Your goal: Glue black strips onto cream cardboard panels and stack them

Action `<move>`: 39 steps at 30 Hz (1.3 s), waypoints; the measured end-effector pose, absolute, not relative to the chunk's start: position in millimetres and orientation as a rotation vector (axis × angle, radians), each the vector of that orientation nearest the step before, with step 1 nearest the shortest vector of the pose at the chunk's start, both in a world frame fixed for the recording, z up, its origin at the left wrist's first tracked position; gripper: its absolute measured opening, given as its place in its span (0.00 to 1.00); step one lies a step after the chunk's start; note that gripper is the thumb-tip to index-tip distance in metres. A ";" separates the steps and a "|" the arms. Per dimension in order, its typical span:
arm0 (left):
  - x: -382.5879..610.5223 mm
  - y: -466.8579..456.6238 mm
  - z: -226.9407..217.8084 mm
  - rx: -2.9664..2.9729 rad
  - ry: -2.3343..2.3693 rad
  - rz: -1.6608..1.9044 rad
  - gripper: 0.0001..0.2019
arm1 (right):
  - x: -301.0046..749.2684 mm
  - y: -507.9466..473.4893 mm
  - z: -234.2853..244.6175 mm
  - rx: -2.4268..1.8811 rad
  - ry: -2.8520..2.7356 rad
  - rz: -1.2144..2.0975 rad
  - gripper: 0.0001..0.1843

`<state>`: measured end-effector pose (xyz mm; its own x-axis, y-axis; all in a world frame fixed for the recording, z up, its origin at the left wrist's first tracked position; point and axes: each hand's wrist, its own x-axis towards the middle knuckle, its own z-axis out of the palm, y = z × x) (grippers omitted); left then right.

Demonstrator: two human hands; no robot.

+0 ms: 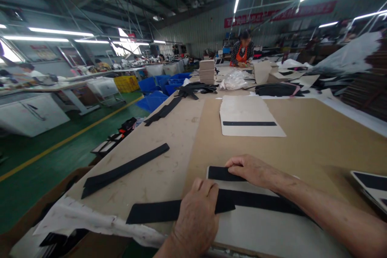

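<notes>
In front of me lies a pale board point(256, 225) with black strips across it. My left hand point(196, 213) has its fingers curled down on a loose black strip point(154, 212), which runs from the bare tabletop onto the board's left side. The strip's right end overlaps a second black strip point(256, 199) on the board. My right hand point(246, 168) is closed at the board's far edge, fingertips pressed on another black strip point(218, 173). My right forearm hides part of the board and strips.
Folded black strips point(127, 169) lie to the left. Ahead sits a stack of pale boards point(246, 113) with one black strip on top. Strip-covered boards point(370, 187) are at the right edge. Farther off are a plastic bag point(234, 80), blue bins point(154, 98) and a person point(242, 52) in an orange apron.
</notes>
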<state>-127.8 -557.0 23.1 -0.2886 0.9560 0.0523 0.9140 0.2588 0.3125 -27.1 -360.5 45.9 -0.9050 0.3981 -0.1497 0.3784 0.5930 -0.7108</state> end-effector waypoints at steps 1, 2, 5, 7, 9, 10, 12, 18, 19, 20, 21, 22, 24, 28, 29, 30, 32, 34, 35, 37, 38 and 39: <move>-127.8 -557.0 22.2 1.778 2.371 0.422 0.22 | -28.8 -360.5 44.7 -0.672 -2.794 1.220 0.14; -127.7 -556.9 21.3 1.776 2.373 0.411 0.22 | -30.2 -360.3 43.8 -0.665 -2.809 1.206 0.14; -127.0 -556.9 19.3 1.754 2.410 0.356 0.23 | -31.8 -359.1 42.2 -0.643 -2.838 1.164 0.14; -126.4 -556.7 18.5 1.748 2.443 0.316 0.24 | -31.9 -358.2 41.4 -0.643 -2.849 1.134 0.14; -126.3 -556.3 18.3 1.764 2.445 0.273 0.25 | -31.8 -357.4 40.2 -0.647 -2.859 1.112 0.14; -126.5 -556.0 18.3 1.776 2.435 0.251 0.26 | -31.9 -357.1 39.4 -0.650 -2.864 1.107 0.14; -127.4 -555.0 18.0 1.794 2.410 0.213 0.27 | -32.7 -357.0 36.9 -0.648 -2.864 1.099 0.14; -130.3 -553.6 15.8 1.844 2.409 0.188 0.27 | -37.4 -358.7 32.8 -0.635 -2.836 1.112 0.13; -130.5 -553.7 15.9 1.847 2.409 0.190 0.27 | -35.7 -357.2 35.4 -0.654 -2.826 1.127 0.13; -130.7 -553.8 16.3 1.848 2.408 0.192 0.27 | -31.9 -354.2 39.5 -0.679 -2.820 1.144 0.13; -130.8 -553.8 17.0 1.849 2.406 0.195 0.27 | -25.9 -349.3 44.7 -0.702 -2.826 1.175 0.15; -130.9 -553.7 17.8 1.851 2.404 0.199 0.27 | -17.4 -342.7 50.7 -0.724 -2.841 1.221 0.17; -131.1 -553.0 19.7 1.851 2.399 0.202 0.26 | 6.3 -325.0 62.9 -0.763 -2.876 1.333 0.22; -131.4 -551.0 21.6 1.846 2.400 0.196 0.26 | 62.6 -289.2 71.7 -0.877 -2.860 1.404 0.13; -131.4 -550.7 21.6 1.841 2.404 0.185 0.27 | 74.3 -283.5 68.6 -0.916 -2.831 1.376 0.10; -131.5 -550.4 21.5 1.835 2.409 0.170 0.27 | 84.2 -279.5 63.4 -0.956 -2.794 1.347 0.08; -131.6 -549.9 20.8 1.818 2.414 0.123 0.29 | 98.2 -276.0 48.7 -1.046 -2.710 1.280 0.07; -131.9 -549.1 20.1 1.800 2.419 0.073 0.29 | 105.7 -276.6 32.7 -1.136 -2.651 1.191 0.08; -132.1 -548.5 19.9 1.798 2.424 0.052 0.29 | 107.7 -277.5 25.8 -1.168 -2.637 1.142 0.08; -132.2 -547.4 20.0 1.805 2.434 0.013 0.30 | 109.7 -280.1 16.1 -1.207 -2.623 1.066 0.09; -132.1 -546.8 20.3 1.805 2.442 -0.010 0.31 | 110.1 -281.6 13.6 -1.217 -2.617 1.044 0.09; -132.0 -546.4 20.9 1.805 2.446 -0.032 0.32 | 110.1 -283.3 12.5 -1.223 -2.614 1.031 0.09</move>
